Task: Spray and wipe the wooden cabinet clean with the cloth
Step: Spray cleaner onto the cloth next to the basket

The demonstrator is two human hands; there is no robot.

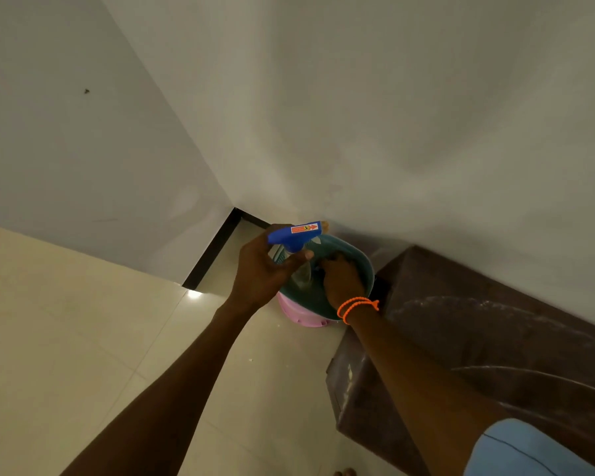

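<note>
Left hand: our left hand (261,269) is curled round the neck of the spray bottle (298,255), thumb across the front just under the blue trigger head, so the bottle is held up over the basin.
Right hand: our right hand (342,278) reaches down inside the teal basin (364,269), fingers bent toward something dark at the bottom; we cannot tell whether it has hold of anything (the cloth may be what lies there, but we do not see it plainly).
Spray bottle: clear plastic body with a blue head, and it looks light and stiff; we judge the neck the right place to grip, leaving the forefinger free for the trigger. The smooth body could slip in a wet hand.
Basin: it sits on a pink stool or tub (296,312), in the corner just beside the end of the cabinet.
Wooden cabinet: the dark wooden cabinet (478,324) stands against the wall at our right, its top streaked with pale dust or smears (not yet wiped, by the look of it).
Cloth: soft and limp, we expect; best bunched in the palm before wiping.
Wrist: an orange thread band (356,305) circles our right wrist.
</note>
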